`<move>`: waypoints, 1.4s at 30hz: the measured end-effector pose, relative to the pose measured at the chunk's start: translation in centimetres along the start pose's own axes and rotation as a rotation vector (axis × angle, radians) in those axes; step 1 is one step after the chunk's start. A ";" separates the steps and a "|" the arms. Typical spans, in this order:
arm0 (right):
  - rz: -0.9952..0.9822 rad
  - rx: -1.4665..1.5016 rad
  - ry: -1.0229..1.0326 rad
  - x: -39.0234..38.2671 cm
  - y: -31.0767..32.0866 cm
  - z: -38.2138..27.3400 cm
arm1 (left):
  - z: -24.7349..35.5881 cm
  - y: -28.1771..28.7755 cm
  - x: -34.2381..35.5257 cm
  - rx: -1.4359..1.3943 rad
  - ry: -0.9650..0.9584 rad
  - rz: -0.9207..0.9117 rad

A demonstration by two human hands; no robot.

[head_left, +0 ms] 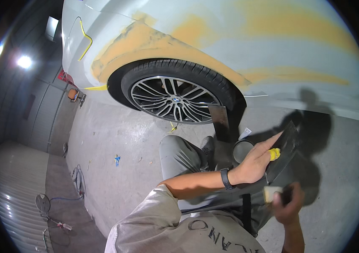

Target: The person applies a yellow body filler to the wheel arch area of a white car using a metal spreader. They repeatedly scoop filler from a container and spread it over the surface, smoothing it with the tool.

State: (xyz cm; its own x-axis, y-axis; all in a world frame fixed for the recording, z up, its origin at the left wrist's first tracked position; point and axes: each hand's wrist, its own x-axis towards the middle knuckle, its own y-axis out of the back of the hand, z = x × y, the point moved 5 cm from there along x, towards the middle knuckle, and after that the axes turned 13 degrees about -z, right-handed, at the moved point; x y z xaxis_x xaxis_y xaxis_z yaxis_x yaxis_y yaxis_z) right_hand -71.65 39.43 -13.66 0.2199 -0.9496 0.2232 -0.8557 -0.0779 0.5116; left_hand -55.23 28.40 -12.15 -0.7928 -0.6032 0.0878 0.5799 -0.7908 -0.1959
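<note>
My left hand (252, 165), with a dark watch on its wrist, grips a dark flat board (285, 157) held at a tilt. A bright yellow lump (275, 154), which looks like putty, sits on the board by my fingers. Below it, my right hand (288, 207) is closed around a pale, squarish spreader-like tool (272, 194); motion blurs it, so its exact kind is unclear. The tool is close to the board's lower edge. Behind my left hand a round dark can (242, 151) stands on the floor, partly hidden by the hand, beside a small white tube (245, 133).
A pale car body (272, 50) with tan filler patches (145, 42) fills the far side above a wheel (175, 99). A dark panel (219, 118) stands against the tyre. Yellow tape (86, 40) marks the bodywork. A blue hose (67, 198) lies on the floor at left.
</note>
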 end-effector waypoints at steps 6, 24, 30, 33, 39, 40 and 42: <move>0.326 0.386 -0.354 0.5 6.8 9.4 | -2.1 0.2 -2.1 -0.037 0.225 -0.116; 0.507 1.288 -0.205 -2.5 1.5 12.4 | -5.6 -1.3 -3.0 -0.521 0.132 -0.268; 0.615 0.787 -0.328 0.5 -1.7 5.5 | -9.6 -3.2 -3.0 -0.345 0.363 -0.052; 0.158 0.693 -0.140 2.9 -3.1 1.7 | -10.3 -2.6 -3.2 -0.525 0.329 -0.001; 0.056 0.425 -0.022 2.4 -2.5 0.4 | -10.8 -0.6 -1.9 0.201 0.327 -0.238; 0.088 0.504 -0.085 2.1 -2.7 1.0 | -10.4 1.0 -1.3 0.313 0.333 -0.079; 0.210 0.690 -0.124 1.1 -2.0 2.0 | -10.2 3.2 -0.7 0.098 0.375 0.221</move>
State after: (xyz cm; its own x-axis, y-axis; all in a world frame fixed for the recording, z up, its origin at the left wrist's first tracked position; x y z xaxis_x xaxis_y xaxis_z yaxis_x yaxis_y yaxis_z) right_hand -70.61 37.94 -16.14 -0.0007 -0.9898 0.1427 -0.9833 -0.0253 -0.1803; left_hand -54.72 27.40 -22.78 -0.6506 -0.6935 -0.3095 0.7437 -0.6642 -0.0753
